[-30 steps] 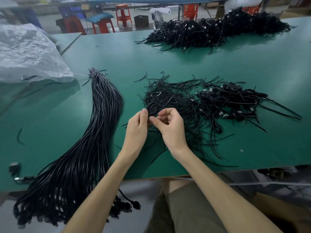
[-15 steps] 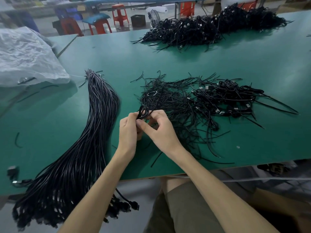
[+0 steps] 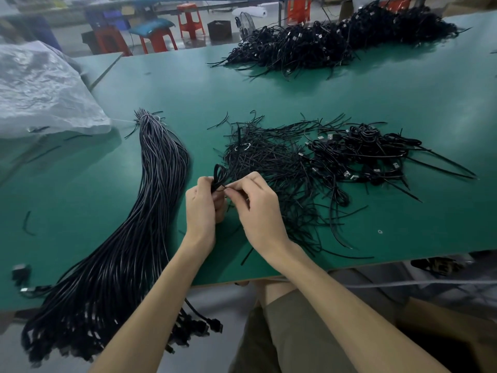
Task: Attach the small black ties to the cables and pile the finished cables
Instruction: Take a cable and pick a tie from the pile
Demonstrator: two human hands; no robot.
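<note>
My left hand (image 3: 202, 203) grips a folded black cable (image 3: 219, 173) whose loops stick up above the fist. My right hand (image 3: 255, 205) pinches a thin black tie (image 3: 223, 187) right at the cable's bundle, fingertips touching the left hand. Behind the hands lies a loose heap of black ties (image 3: 269, 162) on the green table (image 3: 188, 98). To its right is a small pile of tied cables (image 3: 360, 154) with metal plugs. A long bundle of straight black cables (image 3: 139, 224) runs down the left and hangs over the front edge.
A much larger pile of tied cables (image 3: 336, 41) lies at the far side of the table. A crumpled clear plastic bag (image 3: 40, 90) covers the left corner. Stray ties (image 3: 27, 224) lie at the left. Red stools (image 3: 188, 20) stand beyond the table.
Both hands have shifted slightly left and toward me with the cable. The cable's loops now stand up above the left fist, and the right fingers have closed in on the tie.
</note>
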